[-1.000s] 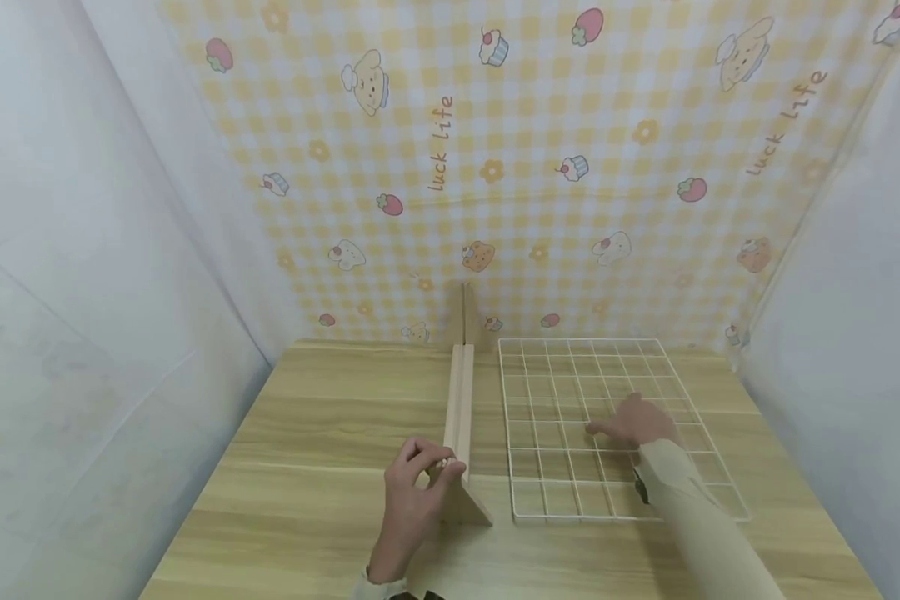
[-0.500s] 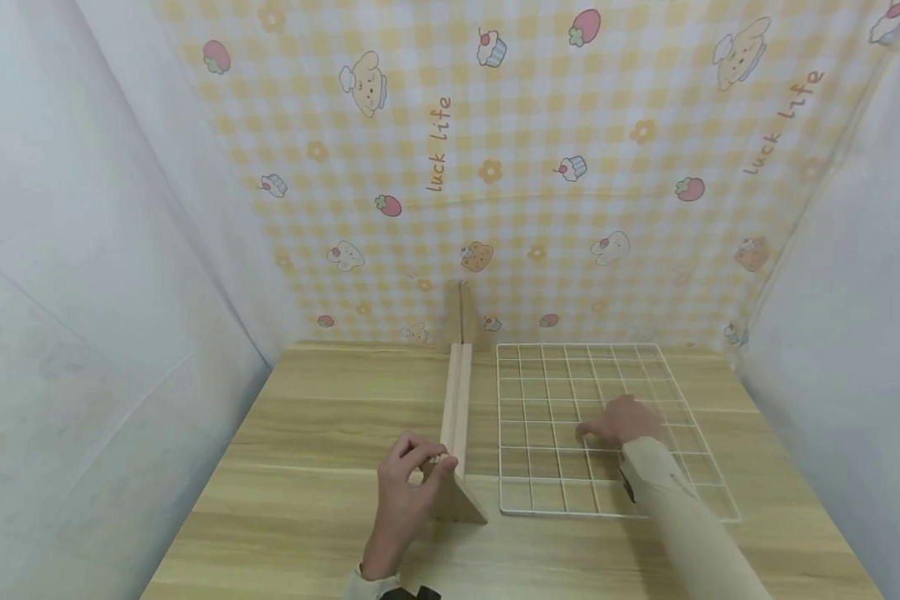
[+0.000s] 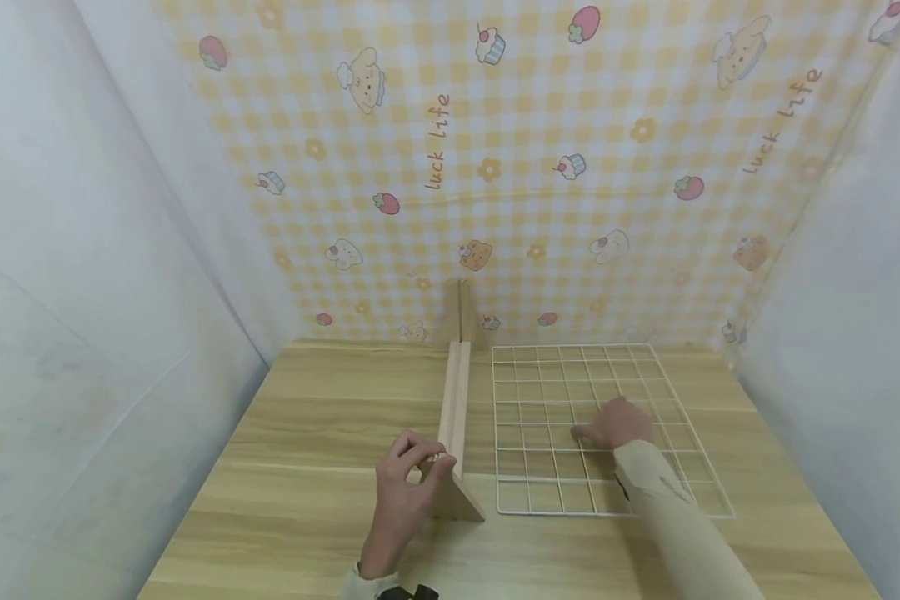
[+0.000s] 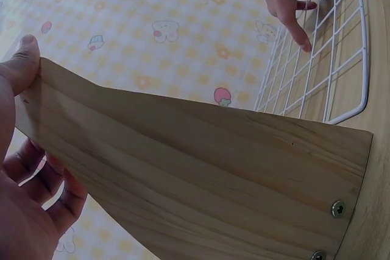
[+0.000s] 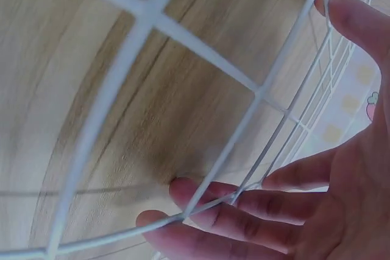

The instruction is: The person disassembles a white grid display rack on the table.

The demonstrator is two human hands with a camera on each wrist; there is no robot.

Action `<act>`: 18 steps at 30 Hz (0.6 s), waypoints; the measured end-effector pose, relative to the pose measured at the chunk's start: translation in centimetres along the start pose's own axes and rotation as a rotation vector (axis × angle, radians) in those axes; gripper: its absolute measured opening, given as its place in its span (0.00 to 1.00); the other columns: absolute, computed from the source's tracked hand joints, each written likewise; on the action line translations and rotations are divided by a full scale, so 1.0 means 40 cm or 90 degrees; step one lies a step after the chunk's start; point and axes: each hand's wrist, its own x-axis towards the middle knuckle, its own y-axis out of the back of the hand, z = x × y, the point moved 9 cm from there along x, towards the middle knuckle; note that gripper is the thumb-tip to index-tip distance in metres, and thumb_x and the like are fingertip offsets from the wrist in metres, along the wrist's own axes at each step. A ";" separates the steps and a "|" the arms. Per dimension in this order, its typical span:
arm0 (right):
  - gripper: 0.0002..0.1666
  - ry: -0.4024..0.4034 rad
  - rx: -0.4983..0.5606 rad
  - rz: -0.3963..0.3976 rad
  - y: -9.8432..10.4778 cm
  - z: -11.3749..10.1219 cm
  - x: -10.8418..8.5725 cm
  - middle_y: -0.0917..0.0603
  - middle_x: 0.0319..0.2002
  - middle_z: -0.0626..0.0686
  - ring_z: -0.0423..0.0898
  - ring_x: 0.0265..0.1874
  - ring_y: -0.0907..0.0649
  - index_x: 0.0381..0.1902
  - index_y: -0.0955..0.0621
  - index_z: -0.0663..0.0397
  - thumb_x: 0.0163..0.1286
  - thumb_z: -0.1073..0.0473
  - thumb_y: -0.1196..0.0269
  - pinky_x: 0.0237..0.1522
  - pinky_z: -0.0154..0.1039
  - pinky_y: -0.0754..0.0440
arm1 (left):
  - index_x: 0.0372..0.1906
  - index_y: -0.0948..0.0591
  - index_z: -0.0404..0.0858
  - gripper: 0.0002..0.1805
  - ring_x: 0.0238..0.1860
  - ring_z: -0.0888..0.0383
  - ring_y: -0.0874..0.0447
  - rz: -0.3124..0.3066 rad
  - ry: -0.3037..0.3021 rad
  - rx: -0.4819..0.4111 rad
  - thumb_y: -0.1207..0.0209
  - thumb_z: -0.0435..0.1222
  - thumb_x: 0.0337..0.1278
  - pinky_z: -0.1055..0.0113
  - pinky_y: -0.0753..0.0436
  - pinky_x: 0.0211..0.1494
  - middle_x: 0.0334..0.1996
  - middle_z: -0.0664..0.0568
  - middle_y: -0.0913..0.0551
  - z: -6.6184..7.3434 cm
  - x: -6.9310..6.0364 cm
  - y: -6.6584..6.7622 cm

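Observation:
My left hand (image 3: 408,500) pinches the top of a triangular wooden end panel (image 4: 201,156) between thumb and fingers. That panel belongs to a wooden stand, whose grooved rail (image 3: 455,408) runs away from me to a matching far end panel (image 3: 461,312). Right of the stand, a white wire grid panel (image 3: 540,450) lies on the table. My right hand (image 3: 618,425) is over the grid with its fingers spread and fairly straight. In the right wrist view its fingertips (image 5: 183,188) touch the wires and reach between them; the thumb touches another wire.
The wood-grain table (image 3: 307,517) supports both pieces. Behind it hangs a yellow checked cloth (image 3: 525,208) printed with cartoons, close to the stand's far end. White sheets close off the left (image 3: 82,375) and right (image 3: 840,358) sides. Two screws (image 4: 337,209) show on the near end panel.
The wire grid and my right hand have shifted a little to the left, nearer the stand. My left hand keeps its hold on the end panel, and the view has drifted slightly.

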 end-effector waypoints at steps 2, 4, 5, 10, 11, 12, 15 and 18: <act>0.39 0.014 -0.011 0.017 0.003 -0.008 0.000 0.35 0.10 0.43 0.37 0.12 0.37 0.08 0.34 0.47 0.58 0.25 0.38 0.13 0.29 0.38 | 0.31 0.14 0.45 0.06 0.32 0.67 0.28 -0.002 -0.001 0.003 0.28 0.32 0.51 0.75 0.24 0.35 0.29 0.56 0.23 0.000 0.001 0.000; 0.39 0.013 -0.024 0.017 0.002 -0.015 -0.002 0.38 0.10 0.42 0.36 0.11 0.40 0.07 0.37 0.44 0.58 0.24 0.39 0.14 0.29 0.41 | 0.31 0.14 0.45 0.06 0.32 0.67 0.27 -0.007 0.005 0.006 0.28 0.32 0.51 0.75 0.24 0.36 0.30 0.56 0.23 0.000 0.002 0.000; 0.40 0.011 -0.030 0.014 0.001 -0.017 -0.004 0.39 0.10 0.41 0.35 0.12 0.41 0.07 0.37 0.44 0.59 0.24 0.40 0.14 0.29 0.42 | 0.31 0.14 0.45 0.06 0.32 0.66 0.27 -0.008 0.008 0.008 0.28 0.32 0.51 0.75 0.24 0.36 0.30 0.56 0.23 0.000 0.002 0.000; 0.41 0.000 -0.085 -0.004 -0.002 -0.020 -0.014 0.41 0.09 0.41 0.34 0.11 0.42 0.07 0.38 0.44 0.61 0.20 0.44 0.15 0.29 0.45 | 0.31 0.14 0.47 0.07 0.31 0.64 0.25 -0.008 0.013 0.019 0.27 0.33 0.50 0.74 0.23 0.36 0.30 0.57 0.21 0.006 0.006 0.003; 0.42 0.003 -0.092 -0.002 -0.002 -0.021 -0.016 0.41 0.08 0.40 0.34 0.11 0.43 0.07 0.37 0.44 0.61 0.20 0.45 0.14 0.28 0.45 | 0.31 0.14 0.47 0.07 0.31 0.64 0.25 -0.006 0.009 0.020 0.27 0.33 0.49 0.74 0.23 0.35 0.30 0.57 0.21 0.008 0.006 0.004; 0.42 0.006 -0.102 0.003 -0.002 -0.023 -0.017 0.42 0.08 0.40 0.34 0.11 0.44 0.06 0.37 0.44 0.62 0.20 0.46 0.14 0.28 0.46 | 0.31 0.14 0.47 0.07 0.30 0.63 0.25 -0.004 0.005 0.020 0.27 0.33 0.48 0.74 0.23 0.35 0.30 0.57 0.20 0.010 0.007 0.006; 0.43 0.019 -0.117 0.024 -0.004 -0.027 -0.020 0.43 0.06 0.39 0.34 0.10 0.45 0.05 0.37 0.44 0.62 0.19 0.47 0.13 0.28 0.47 | 0.32 0.13 0.47 0.08 0.29 0.61 0.25 0.000 -0.008 0.015 0.27 0.32 0.47 0.73 0.22 0.33 0.31 0.56 0.20 0.016 0.009 0.010; 0.45 0.023 -0.132 0.049 -0.010 -0.028 -0.021 0.43 0.06 0.39 0.33 0.09 0.46 0.09 0.27 0.50 0.62 0.18 0.48 0.12 0.28 0.47 | 0.32 0.13 0.47 0.08 0.28 0.62 0.25 -0.005 -0.019 0.014 0.27 0.33 0.48 0.72 0.22 0.32 0.30 0.56 0.21 0.020 0.010 0.011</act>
